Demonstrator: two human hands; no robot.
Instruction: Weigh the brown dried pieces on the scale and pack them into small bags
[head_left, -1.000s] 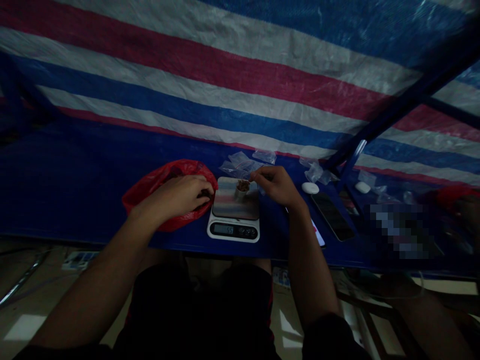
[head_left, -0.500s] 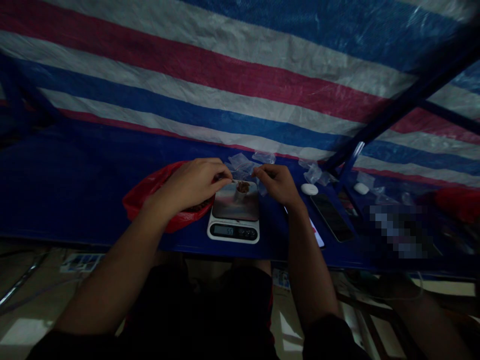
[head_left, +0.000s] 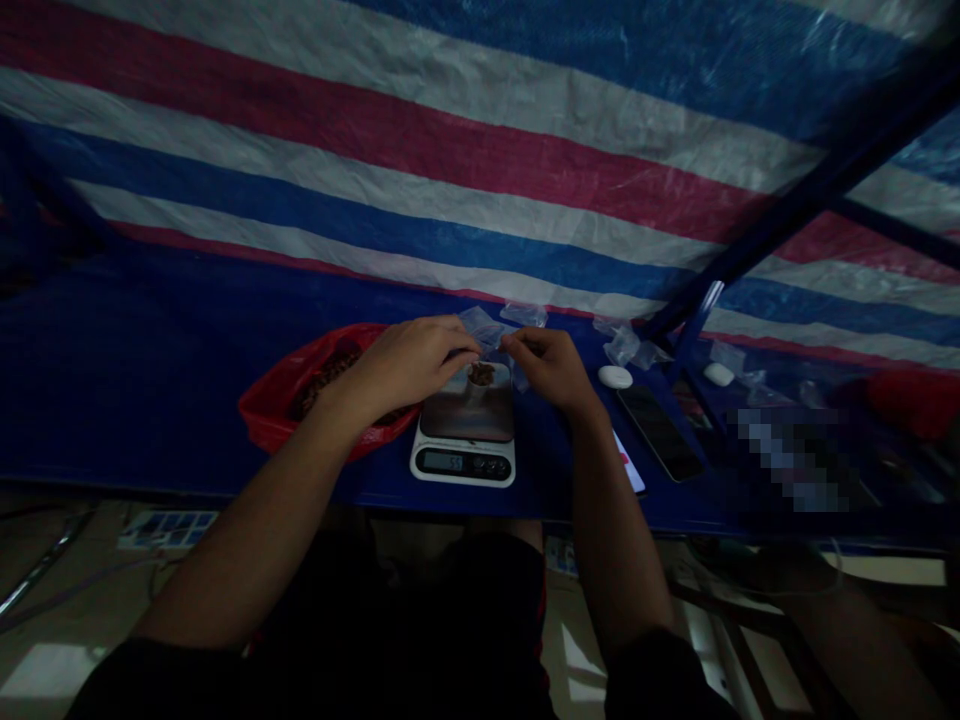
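- Striped tarp (head_left: pixel 450 150) in red, white and blue fills the background, hanging behind a dark blue table (head_left: pixel 150 400) in dim light.
- A blue pole (head_left: pixel 787 210) slants across the tarp on the right.
- The left hand (head_left: pixel 409 360) reaches over the table's middle, fingers curled and tips pinched on the left edge of a small clear bag (head_left: pixel 489 338).
- The right hand (head_left: pixel 551 365) faces it, fingers bent and tips pinched on the same bag's right edge.
- The clear bag hangs between the two hands, just above and behind a cup (head_left: pixel 480 378).
- The cup stands upright on the far part of the scale's plate and holds something brown.
- The scale (head_left: pixel 465 440) sits at the near edge of the table, between the forearms, with its display lit; the digits are too small to read.
- A red bag (head_left: pixel 277 400) lies open just left of the scale, under the left wrist, with brown pieces showing inside.
- Spare bags (head_left: pixel 525 314) lie at the foot of the tarp behind the hands, and more lie further right.
- A white case (head_left: pixel 615 376) rests just right of the right hand.
- A phone (head_left: pixel 660 430) lies dark and face up near the case, towards the table's edge.
- A second white case (head_left: pixel 718 374) sits beyond the pole's foot, well apart from the hands.
- The person's dark clothes and legs fill the space below the table edge.
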